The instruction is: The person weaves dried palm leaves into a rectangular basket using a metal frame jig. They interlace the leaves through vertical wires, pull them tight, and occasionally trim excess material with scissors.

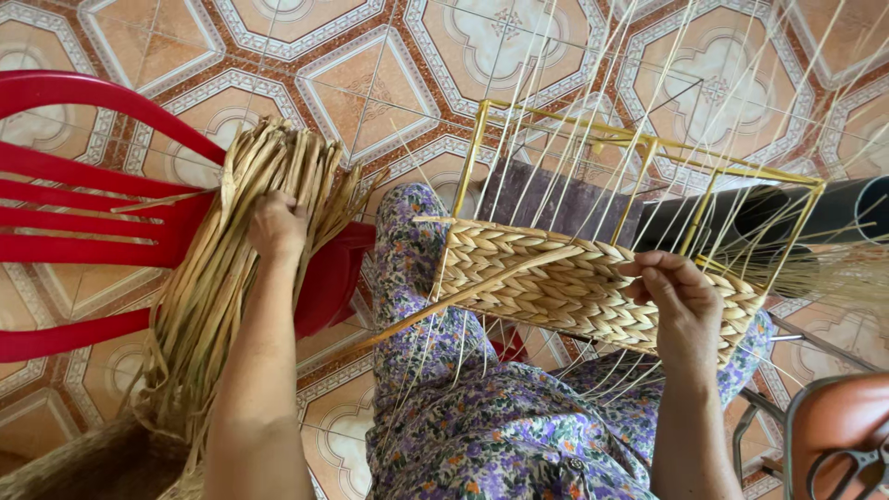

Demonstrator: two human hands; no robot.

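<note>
Head view looks straight down onto a lap in a purple floral dress [482,435], with the half-woven basket [574,282] resting across the knees. Its woven band of pale plaited fibre runs left to right, and above it the yellow metal frame [648,148] stands bare, thin upright strands rising past the far edge of the picture. The right hand [681,296] sits on the right end of the woven band, fingers pinched around a strand there. The left hand [276,227] reaches out to the left, fingers curled into the bundle of dried straw strips [222,278] — a loose sheaf draped over the seat edge of the red plastic chair [83,213] and trailing down to the near left corner. One long strip [463,296] runs from the basket's front down toward the left. Between bundle and basket lies a narrow gap of floor. A dark tube [815,213] lies at the right behind the frame; scissors [847,468] rest on an orange seat [838,417] at the near right. Patterned orange-and-white tiles [370,83] cover the floor — open at the far side.
</note>
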